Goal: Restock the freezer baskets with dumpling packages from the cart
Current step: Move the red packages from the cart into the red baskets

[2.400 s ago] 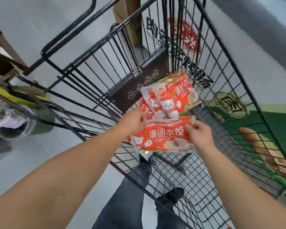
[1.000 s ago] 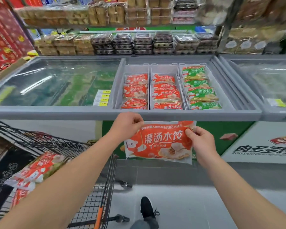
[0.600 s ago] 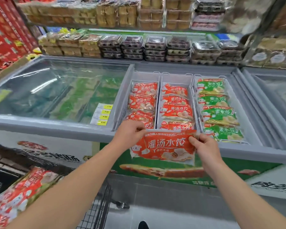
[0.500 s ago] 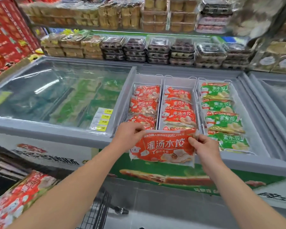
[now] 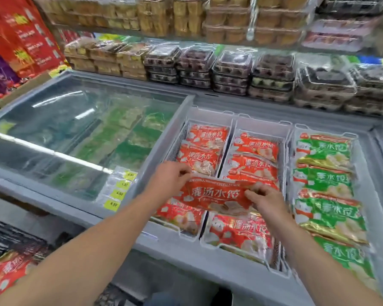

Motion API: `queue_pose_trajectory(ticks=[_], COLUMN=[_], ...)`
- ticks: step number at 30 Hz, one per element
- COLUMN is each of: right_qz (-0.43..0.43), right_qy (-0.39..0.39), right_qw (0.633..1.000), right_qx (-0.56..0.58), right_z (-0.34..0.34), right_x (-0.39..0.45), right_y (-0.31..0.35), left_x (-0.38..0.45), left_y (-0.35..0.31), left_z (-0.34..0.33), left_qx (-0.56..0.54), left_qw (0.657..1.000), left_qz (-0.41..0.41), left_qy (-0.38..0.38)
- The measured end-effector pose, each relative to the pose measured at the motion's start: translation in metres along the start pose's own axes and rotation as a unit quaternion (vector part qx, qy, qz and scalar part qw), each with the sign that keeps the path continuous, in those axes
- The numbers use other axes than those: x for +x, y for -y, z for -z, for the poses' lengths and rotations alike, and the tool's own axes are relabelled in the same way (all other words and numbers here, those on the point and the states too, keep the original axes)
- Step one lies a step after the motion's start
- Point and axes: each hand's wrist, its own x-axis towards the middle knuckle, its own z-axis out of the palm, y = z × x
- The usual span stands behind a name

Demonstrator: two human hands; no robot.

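Both hands pinch one red pack point(image 5: 215, 196) by its ends, left hand point(image 5: 170, 180) and right hand point(image 5: 264, 200), holding it over the left point(image 5: 187, 129) and middle point(image 5: 237, 127) of three freezer baskets. Those two hold red packs; the right basket point(image 5: 293, 133) shows four green packs point(image 5: 323, 180). More red packs point(image 5: 7, 270) lie at lower left.

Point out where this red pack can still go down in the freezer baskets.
The hands, left and right, hold the red pack over the two red baskets. Bare room shows only at the back of the middle basket, between its rear wall and the farthest pack. The left basket and green basket are crowded.
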Motion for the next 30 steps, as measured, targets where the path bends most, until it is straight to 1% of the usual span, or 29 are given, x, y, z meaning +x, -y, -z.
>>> queue_pose_trajectory(ticks=[4, 6, 10, 14, 16, 18, 21, 24, 27, 30], right_qz=[0.006, 0.000, 0.004, 0.012, 0.012, 0.030, 0.051, 0.049, 0.044, 0.042], right_qy=[0.024, 0.042, 0.073, 0.050, 0.043, 0.032, 0.031, 0.049, 0.068, 0.069], right_qw=[0.998, 0.996, 0.989, 0.979, 0.976, 0.972, 0.966, 0.963, 0.969, 0.975], right_qx=[-0.051, -0.083, -0.130, -0.195, -0.211, -0.230, -0.251, -0.262, -0.233, -0.205], right_z=[-0.006, -0.013, -0.033, -0.063, -0.077, -0.089, -0.108, -0.126, -0.139, -0.142], right_x=[0.043, 0.070, 0.107, 0.159, 0.183, 0.200, 0.216, 0.223, 0.225, 0.226], right_y=[0.008, 0.011, 0.009, 0.009, 0.007, 0.006, 0.004, -0.002, -0.001, -0.002], left_x=[0.045, 0.075, 0.117, 0.163, 0.178, 0.188, 0.196, 0.195, 0.196, 0.197], left_y=[0.006, 0.017, 0.036, 0.067, 0.079, 0.088, 0.104, 0.116, 0.122, 0.128], left_z=[-0.014, -0.027, -0.048, -0.070, -0.079, -0.083, -0.091, -0.092, -0.089, -0.090], left_qx=[0.033, 0.024, 0.038, 0.051, 0.061, 0.086, 0.132, 0.147, 0.151, 0.158], left_qw=[0.999, 0.999, 0.999, 0.997, 0.997, 0.996, 0.990, 0.985, 0.985, 0.983], left_qz=[0.015, 0.026, 0.000, -0.011, -0.012, -0.018, -0.009, 0.005, 0.007, -0.006], left_qy=[-0.001, 0.010, 0.035, 0.058, 0.045, 0.029, 0.048, 0.093, 0.088, 0.092])
